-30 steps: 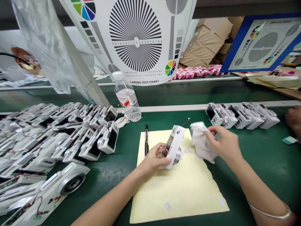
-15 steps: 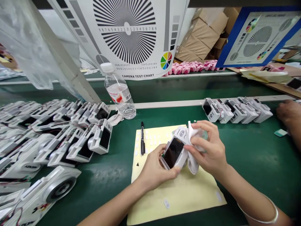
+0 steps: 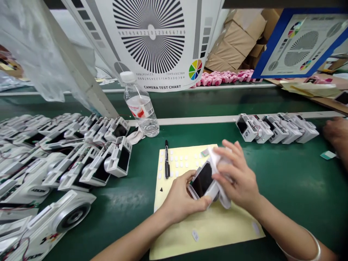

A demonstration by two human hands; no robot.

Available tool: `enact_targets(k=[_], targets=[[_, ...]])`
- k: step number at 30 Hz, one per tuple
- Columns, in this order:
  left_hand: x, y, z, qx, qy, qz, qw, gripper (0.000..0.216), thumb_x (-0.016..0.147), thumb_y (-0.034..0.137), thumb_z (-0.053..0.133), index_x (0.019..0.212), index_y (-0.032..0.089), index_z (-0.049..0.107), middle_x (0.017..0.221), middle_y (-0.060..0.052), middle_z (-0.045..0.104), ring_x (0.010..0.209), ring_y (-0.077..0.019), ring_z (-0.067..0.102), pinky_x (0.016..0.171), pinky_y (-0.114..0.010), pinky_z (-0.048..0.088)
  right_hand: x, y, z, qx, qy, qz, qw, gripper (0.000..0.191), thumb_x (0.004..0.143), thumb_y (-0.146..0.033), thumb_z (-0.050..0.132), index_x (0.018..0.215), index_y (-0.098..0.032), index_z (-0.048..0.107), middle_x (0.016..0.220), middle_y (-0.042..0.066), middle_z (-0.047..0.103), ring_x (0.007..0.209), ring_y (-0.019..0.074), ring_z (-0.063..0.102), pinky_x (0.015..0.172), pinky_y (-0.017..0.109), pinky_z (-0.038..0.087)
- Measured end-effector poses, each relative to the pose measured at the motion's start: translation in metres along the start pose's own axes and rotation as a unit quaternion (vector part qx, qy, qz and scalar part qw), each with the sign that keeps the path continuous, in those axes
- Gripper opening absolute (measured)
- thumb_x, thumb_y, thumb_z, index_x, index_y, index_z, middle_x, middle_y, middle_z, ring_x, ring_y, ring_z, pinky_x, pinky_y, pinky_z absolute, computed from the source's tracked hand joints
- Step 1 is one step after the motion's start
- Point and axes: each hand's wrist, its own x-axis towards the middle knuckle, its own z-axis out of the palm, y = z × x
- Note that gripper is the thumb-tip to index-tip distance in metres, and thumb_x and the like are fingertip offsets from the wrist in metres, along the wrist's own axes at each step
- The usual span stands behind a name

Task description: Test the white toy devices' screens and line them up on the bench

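Note:
My left hand (image 3: 183, 197) grips a white camera (image 3: 202, 181) by its lower left side, thumb along the bottom edge, with the dark screen facing up toward me. In my right hand (image 3: 237, 174) a white cloth (image 3: 216, 161) is bunched between the fingers. The cloth lies against the upper right part of the camera and hides the buttons there. Both hands are above a yellow sheet (image 3: 185, 232) dotted with small white labels. On the sheet's left side lies a black marker pen (image 3: 166, 161).
Many white cameras (image 3: 94, 168) with exposed wires crowd the left side. A short row of cameras (image 3: 276, 128) stands at the back right, near another person's hand (image 3: 335, 132). A water bottle (image 3: 141, 108) stands behind the sheet, beneath a hanging camera test chart (image 3: 152, 54).
My right hand has shifted slightly with the cloth, now covering the camera's button area that showed before. My left hand keeps its hold. The whole view has moved a little.

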Motion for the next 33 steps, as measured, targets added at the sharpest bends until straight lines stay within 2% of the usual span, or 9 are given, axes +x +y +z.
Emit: enact_targets(k=[3, 6, 10, 13, 16, 19, 23, 28, 33], targets=[[0.000, 0.001, -0.001, -0.001, -0.004, -0.008, 1.000, 0.041, 0.052, 0.029, 0.064, 0.089, 0.015, 0.053, 0.079, -0.004, 0.056, 0.073, -0.0195, 0.052, 0.063, -0.028, 0.041, 0.001, 0.002, 0.000, -0.022, 0.038, 0.024, 0.999, 0.010, 0.077, -0.018, 0.056, 0.070, -0.020, 0.049, 0.115, 0.006, 0.053, 0.121, 0.0282, 0.039, 0.102, 0.055, 0.025], [0.000, 0.000, 0.000, 0.004, -0.013, -0.006, 1.000, 0.042, 0.053, 0.029, 0.064, 0.091, 0.014, 0.053, 0.081, -0.004, 0.056, 0.073, -0.0191, 0.052, 0.062, -0.027, 0.041, 0.002, 0.005, -0.001, -0.015, 0.013, -0.002, 1.000, 0.010, 0.077, -0.018, 0.056, 0.071, -0.021, 0.049, 0.108, 0.004, 0.058, 0.119, 0.0264, 0.043, 0.104, 0.053, 0.022], [0.001, -0.003, 0.000, 0.000, -0.016, -0.003, 1.000, 0.042, 0.053, 0.031, 0.065, 0.090, 0.015, 0.053, 0.082, -0.004, 0.056, 0.073, -0.0191, 0.052, 0.063, -0.028, 0.041, 0.002, 0.004, -0.002, -0.017, 0.017, 0.022, 0.999, 0.008, 0.078, -0.018, 0.055, 0.073, -0.021, 0.049, 0.099, 0.004, 0.062, 0.107, 0.0232, 0.054, 0.105, 0.053, 0.019], [0.002, -0.006, -0.002, 0.006, -0.025, 0.020, 0.999, 0.042, 0.055, 0.030, 0.065, 0.092, 0.015, 0.053, 0.084, -0.004, 0.056, 0.075, -0.0189, 0.051, 0.066, -0.028, 0.041, 0.002, 0.006, -0.002, -0.009, 0.001, -0.020, 1.000, 0.009, 0.074, -0.018, 0.059, 0.073, -0.023, 0.052, 0.088, 0.000, 0.065, 0.099, 0.0216, 0.058, 0.106, 0.051, 0.018], [0.000, -0.007, -0.003, -0.027, -0.050, 0.025, 0.998, 0.045, 0.056, 0.032, 0.066, 0.095, 0.014, 0.053, 0.086, -0.005, 0.057, 0.080, -0.0201, 0.052, 0.068, -0.027, 0.040, 0.002, 0.020, -0.007, -0.023, 0.078, 0.056, 0.995, 0.008, 0.076, -0.016, 0.057, 0.073, -0.023, 0.055, 0.078, 0.000, 0.063, 0.082, 0.0185, 0.061, 0.099, 0.046, 0.031], [-0.004, -0.006, -0.004, -0.069, -0.114, 0.033, 0.991, 0.047, 0.058, 0.034, 0.067, 0.099, 0.016, 0.052, 0.089, -0.005, 0.056, 0.083, -0.0200, 0.052, 0.069, -0.026, 0.040, 0.001, 0.036, -0.021, -0.032, 0.218, 0.171, 0.960, 0.007, 0.080, -0.018, 0.052, 0.076, -0.021, 0.057, 0.082, 0.004, 0.061, 0.077, 0.0179, 0.059, 0.074, 0.034, 0.045], [-0.007, -0.008, -0.006, -0.085, -0.142, 0.072, 0.984, 0.049, 0.061, 0.038, 0.068, 0.103, 0.017, 0.052, 0.089, -0.004, 0.055, 0.081, -0.0174, 0.049, 0.067, -0.024, 0.038, 0.002, 0.044, -0.038, -0.030, 0.394, 0.163, 0.904, 0.014, 0.082, -0.024, 0.051, 0.074, -0.016, 0.058, 0.080, 0.005, 0.059, 0.074, 0.0154, 0.057, 0.064, 0.028, 0.041], [-0.003, -0.004, -0.006, -0.089, -0.127, 0.065, 0.986, 0.053, 0.060, 0.045, 0.069, 0.101, 0.015, 0.055, 0.085, -0.004, 0.055, 0.076, -0.0150, 0.048, 0.065, -0.022, 0.036, 0.003, 0.034, -0.039, -0.017, 0.432, 0.181, 0.884, 0.019, 0.085, -0.031, 0.047, 0.082, -0.016, 0.059, 0.081, 0.004, 0.058, 0.077, 0.0148, 0.057, 0.069, 0.030, 0.041], [0.003, -0.003, -0.007, -0.117, -0.093, 0.045, 0.988, 0.053, 0.054, 0.046, 0.073, 0.093, 0.013, 0.058, 0.081, -0.004, 0.056, 0.076, -0.0152, 0.050, 0.067, -0.022, 0.039, 0.002, 0.025, -0.039, -0.075, 0.424, 0.094, 0.898, 0.017, 0.084, -0.033, 0.046, 0.086, -0.019, 0.055, 0.084, 0.007, 0.056, 0.078, 0.0174, 0.055, 0.065, 0.030, 0.041]])
